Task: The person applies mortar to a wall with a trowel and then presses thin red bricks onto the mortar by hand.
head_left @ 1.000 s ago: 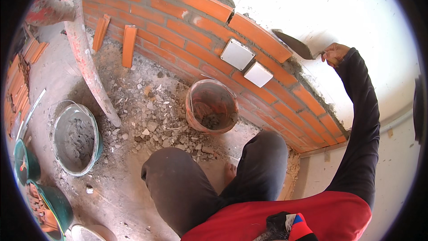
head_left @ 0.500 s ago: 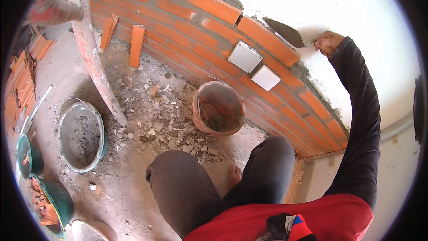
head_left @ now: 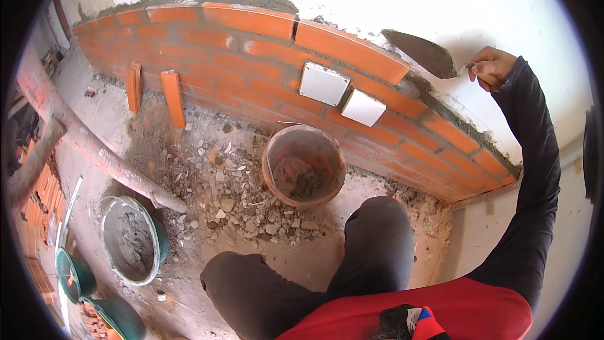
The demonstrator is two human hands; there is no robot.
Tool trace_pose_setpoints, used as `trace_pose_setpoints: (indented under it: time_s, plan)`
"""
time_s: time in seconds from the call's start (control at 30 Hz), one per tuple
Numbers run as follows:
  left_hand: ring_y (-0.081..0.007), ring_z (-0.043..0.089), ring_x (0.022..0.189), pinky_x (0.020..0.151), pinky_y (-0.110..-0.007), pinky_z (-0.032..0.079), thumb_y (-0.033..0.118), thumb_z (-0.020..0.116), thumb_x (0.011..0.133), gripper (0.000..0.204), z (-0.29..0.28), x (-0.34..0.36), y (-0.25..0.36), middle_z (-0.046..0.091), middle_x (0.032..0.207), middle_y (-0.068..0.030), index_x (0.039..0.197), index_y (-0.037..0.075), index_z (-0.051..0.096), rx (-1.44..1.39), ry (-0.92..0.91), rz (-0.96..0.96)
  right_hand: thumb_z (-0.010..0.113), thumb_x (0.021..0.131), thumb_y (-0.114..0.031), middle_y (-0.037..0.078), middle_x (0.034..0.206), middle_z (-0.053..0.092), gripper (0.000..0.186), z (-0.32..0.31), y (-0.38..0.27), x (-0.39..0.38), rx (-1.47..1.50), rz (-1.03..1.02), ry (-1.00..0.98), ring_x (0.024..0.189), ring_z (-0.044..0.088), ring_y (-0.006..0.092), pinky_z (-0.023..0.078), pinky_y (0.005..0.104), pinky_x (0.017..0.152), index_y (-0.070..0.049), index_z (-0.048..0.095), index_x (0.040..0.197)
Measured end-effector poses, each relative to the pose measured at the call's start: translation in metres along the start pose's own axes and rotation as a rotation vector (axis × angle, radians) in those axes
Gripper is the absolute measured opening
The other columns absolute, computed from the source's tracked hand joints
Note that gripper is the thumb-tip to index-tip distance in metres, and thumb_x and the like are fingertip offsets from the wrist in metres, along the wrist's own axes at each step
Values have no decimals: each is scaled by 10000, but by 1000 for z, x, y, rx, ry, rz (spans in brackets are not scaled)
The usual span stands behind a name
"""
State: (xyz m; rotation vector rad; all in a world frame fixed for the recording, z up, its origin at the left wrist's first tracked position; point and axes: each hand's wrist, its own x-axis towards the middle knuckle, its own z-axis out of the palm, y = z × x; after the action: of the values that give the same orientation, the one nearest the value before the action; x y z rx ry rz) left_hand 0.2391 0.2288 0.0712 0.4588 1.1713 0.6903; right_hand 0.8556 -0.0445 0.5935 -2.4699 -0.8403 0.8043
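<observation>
**Right hand on trowel at top of brick wall, left hand out of view**

Head view, landmark = reddish bucket [head_left: 324,151]. Right hand [head_left: 494,68] up and right of bucket, fingers closed round handle of trowel [head_left: 423,55]. Blade is above and right of bucket, just beside the top course of the brick wall [head_left: 264,69]; can't tell if it touches. Left hand not in frame, can't tell its state; hands can't be judged together or apart.

Two white boxes [head_left: 324,84] on wall, above and right of bucket. Bucket has some grey mortar [head_left: 308,182] inside. Rubble [head_left: 233,182] left of bucket on floor. Two upright loose bricks [head_left: 174,97] lean near wall, up-left of bucket. Green bucket [head_left: 162,239] with mortar sits lower left, near the splattered pole [head_left: 119,164]. Person's knees [head_left: 377,239] just below bucket.
</observation>
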Motion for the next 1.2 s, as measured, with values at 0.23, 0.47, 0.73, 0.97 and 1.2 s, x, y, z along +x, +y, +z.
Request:
trace_pose_setpoints:
  time_s: [0.23,0.47,0.73,0.97,1.2]
  plan:
    - [-270,569,1145,971,-407,444,612,380,959,702,21,-11,26,579,1275,-151,1213,-13,576,32,-136,-36,663,812,-323,46,462,495,342,7,-5,2,13,-61,89,382,478,137,360,271,362,13,626,756]
    - [-269,569,1144,971,-404,446,612,381,959,706,62,-44,90,580,1275,-151,1214,-17,575,214,-447,19,598,889,-312,42,536,536,305,34,-56,54,-99,-129,176,400,469,124,355,264,367,-18,623,812]
    - [-254,555,1164,1019,-389,416,674,373,935,832,164,-75,157,566,1270,-171,1385,-23,426,491,-981,147,587,891,-321,62,526,547,334,44,-100,115,-282,-244,116,398,478,137,375,292,377,-18,626,756]
    - [-209,590,1057,883,-333,462,549,433,992,654,250,-10,176,589,1229,-109,1372,17,451,1069,-945,225,615,886,-335,48,516,515,329,44,-97,106,-262,-247,271,428,482,128,378,285,401,-28,628,770]
    - [-258,603,980,810,-360,482,715,372,923,822,340,97,130,570,1172,-118,1335,10,468,1413,-750,165,616,932,-291,-26,603,483,275,33,-10,67,-32,-384,365,464,435,50,336,228,411,-18,591,944]
